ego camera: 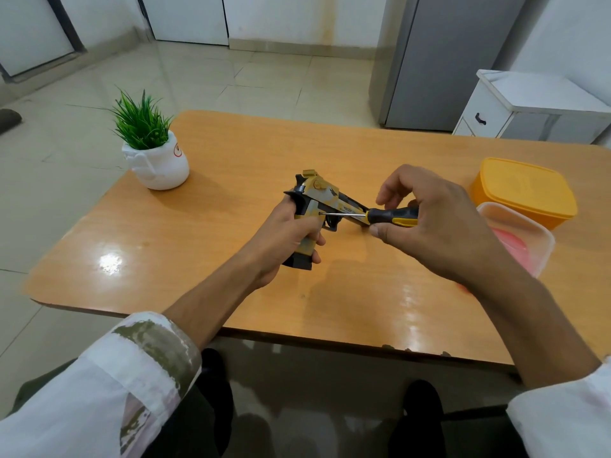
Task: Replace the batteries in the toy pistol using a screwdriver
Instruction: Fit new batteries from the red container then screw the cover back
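A single wide-angle camera sat on the person's head and faced forward and down across the counter point(231, 160). It stood close to the work: the left grip point(284, 239), on an arm from 7 o'clock, and the right grip point(439, 223), on an arm from 5 o'clock, lay near frame centre. The counter's far edge lay toward 12 o'clock, with the floor point(231, 81) beyond. Straight edges bowed toward the borders.

There are one left hand point(284, 241), one right hand point(439, 223), one toy pistol point(321, 194), one screwdriver point(393, 215), one potted plant point(150, 150), one table point(231, 153), one yellow box point(522, 190) and one clear box point(532, 241).
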